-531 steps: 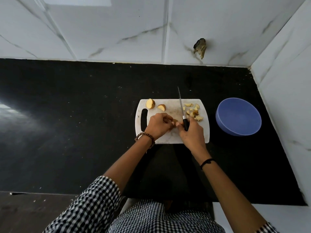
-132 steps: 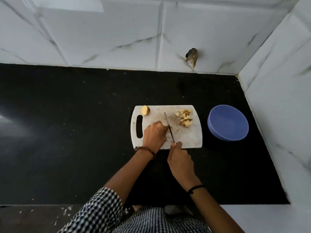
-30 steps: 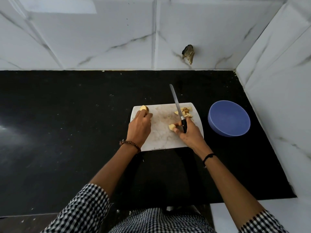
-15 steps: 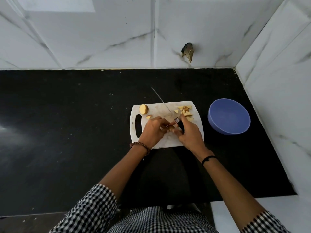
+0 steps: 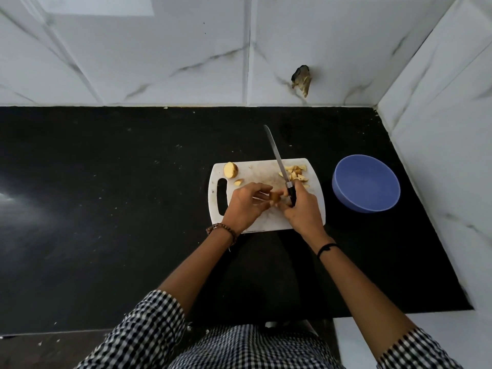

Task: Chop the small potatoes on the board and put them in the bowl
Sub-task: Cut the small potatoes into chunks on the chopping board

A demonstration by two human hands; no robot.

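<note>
Head view: left hand (image 5: 245, 206) pinched a small tan potato piece (image 5: 275, 197) at its fingertips, over the middle of the white plastic chopping board (image 5: 266, 169). Right hand (image 5: 302, 209) was wrapped round the black-handled steel knife (image 5: 277, 155), blade pointing away, tip past the far edge. Pile of chopped potato bits (image 5: 295, 173) sat far-right on the board, cut potato half (image 5: 230, 170) far-left. Round blue bowl (image 5: 366, 182) stood just right of the board and looked empty. Advice: lay the piece flat-side down, tuck fingertips, line up the blade before pressing.
</note>
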